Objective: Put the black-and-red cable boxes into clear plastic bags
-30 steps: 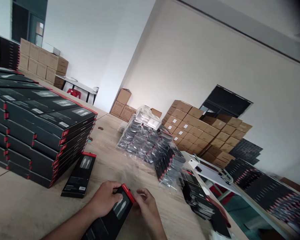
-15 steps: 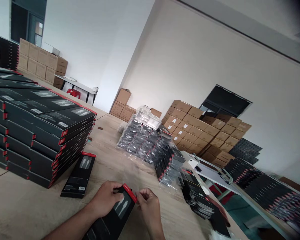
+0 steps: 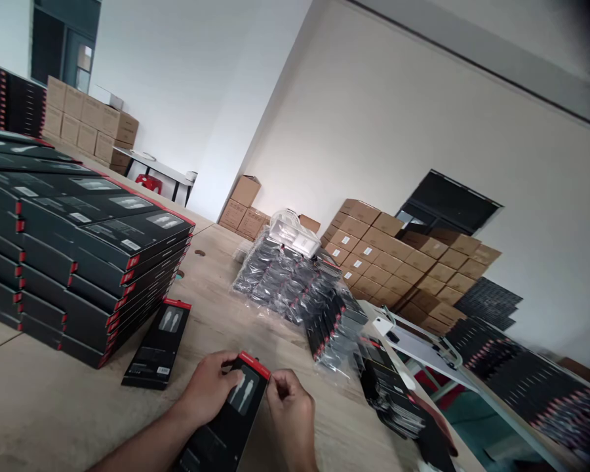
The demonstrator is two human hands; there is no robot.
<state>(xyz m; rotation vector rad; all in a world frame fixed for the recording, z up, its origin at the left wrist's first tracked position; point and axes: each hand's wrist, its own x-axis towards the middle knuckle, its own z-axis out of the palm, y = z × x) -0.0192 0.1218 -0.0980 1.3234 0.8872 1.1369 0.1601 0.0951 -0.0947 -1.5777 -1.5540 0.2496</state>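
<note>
A slim black cable box (image 3: 223, 426) with a red top edge and a window showing white connectors is tilted over the table. My left hand (image 3: 209, 387) grips its left side, thumb across the window. At the upper right corner, the curled fingers of my right hand (image 3: 290, 406) pinch the edge; the fingertips are partly hidden. Another cable box (image 3: 160, 344) of the same kind lies face up to the left. Beside that one rises a large stack of black-and-red boxes (image 3: 113, 262).
Plastic-wrapped black packs (image 3: 280, 282) lie farther back, with a white tray (image 3: 295, 236) on top. Black sleeves (image 3: 391, 393) are piled at the right table edge. Brown cartons (image 3: 388, 255) stand against the wall. A second table (image 3: 423, 344) is at right.
The box in my hands has turned slightly more upright, and its red top end has moved a little left and up. My right hand stays at its corner. The view has shifted slightly.
</note>
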